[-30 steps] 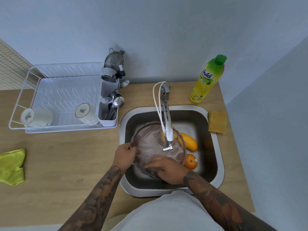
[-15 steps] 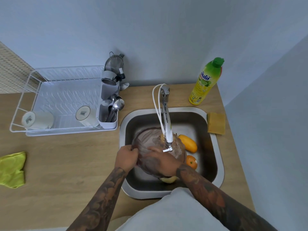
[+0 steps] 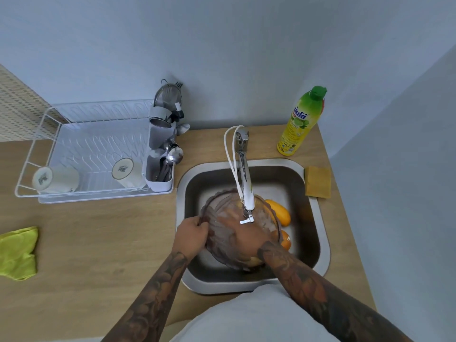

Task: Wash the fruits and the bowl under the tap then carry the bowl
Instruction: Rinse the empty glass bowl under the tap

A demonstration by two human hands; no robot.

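Head camera looks down on a steel sink (image 3: 318, 243) set in a wooden counter. A ribbed clear glass bowl (image 3: 217, 206) sits tilted in the sink beneath the tap (image 3: 246, 186). The left hand (image 3: 191, 234) is closed around the bowl's left rim; the right hand (image 3: 243, 239) lies spread open inside it. A mango (image 3: 280, 214) and an orange (image 3: 285, 240) rest in the sink, just right of the bowl

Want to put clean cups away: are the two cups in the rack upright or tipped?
Tipped. Both cups lie on their sides in the rack, bases facing the camera.
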